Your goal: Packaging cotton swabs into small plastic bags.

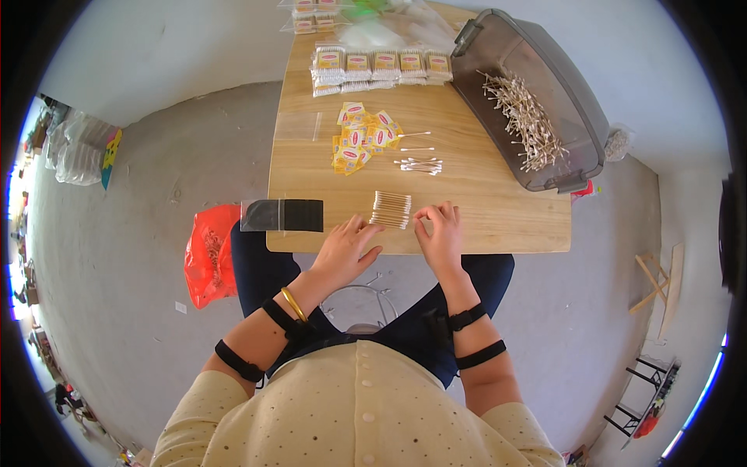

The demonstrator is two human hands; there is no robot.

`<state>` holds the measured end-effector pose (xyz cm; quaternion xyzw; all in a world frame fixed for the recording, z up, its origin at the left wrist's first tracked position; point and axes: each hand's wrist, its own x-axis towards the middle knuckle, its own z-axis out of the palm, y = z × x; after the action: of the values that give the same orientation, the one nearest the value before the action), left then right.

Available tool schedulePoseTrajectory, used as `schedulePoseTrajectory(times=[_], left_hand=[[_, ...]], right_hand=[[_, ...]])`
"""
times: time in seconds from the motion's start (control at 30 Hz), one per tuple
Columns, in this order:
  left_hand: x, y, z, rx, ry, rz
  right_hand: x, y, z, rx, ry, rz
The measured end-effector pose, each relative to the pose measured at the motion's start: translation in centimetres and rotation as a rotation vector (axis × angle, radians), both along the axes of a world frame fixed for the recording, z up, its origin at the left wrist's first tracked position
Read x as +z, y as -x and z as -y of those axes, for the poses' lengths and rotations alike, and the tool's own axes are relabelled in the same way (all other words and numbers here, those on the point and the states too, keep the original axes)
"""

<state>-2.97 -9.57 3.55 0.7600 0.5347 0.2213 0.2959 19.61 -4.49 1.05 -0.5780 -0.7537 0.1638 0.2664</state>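
A row of cotton swabs lies side by side near the table's front edge. At its lower left corner, the fingertips of my left hand rest close against the swab ends, with the fingers stretched and the thumb apart. To the right of the row, my right hand has its thumb and index finger brought together; whatever is between them is too small to make out. Beyond the row lie a loose bunch of cotton swabs and two single swabs. Yellow-and-white paper cards are scattered in a pile to their left.
A grey plastic bin tilts toward me at the right, holding many loose swabs. Packed swab bundles line the far side. A black-and-clear pouch overhangs the table's left edge. A red plastic bag is by my left leg.
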Motion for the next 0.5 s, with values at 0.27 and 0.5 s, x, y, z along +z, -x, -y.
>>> schedulePoseTrajectory(times=[0.27,0.5], left_hand=[[-0.7,1.2,1.7,0.018,0.061,-0.003],[-0.8,1.2,1.9,0.022,0.059,-0.040]], right_hand=[[-0.3,-0.3,1.8,0.059,0.018,-0.105],[0.5,0.1,2.2,0.196,0.036,-0.010]])
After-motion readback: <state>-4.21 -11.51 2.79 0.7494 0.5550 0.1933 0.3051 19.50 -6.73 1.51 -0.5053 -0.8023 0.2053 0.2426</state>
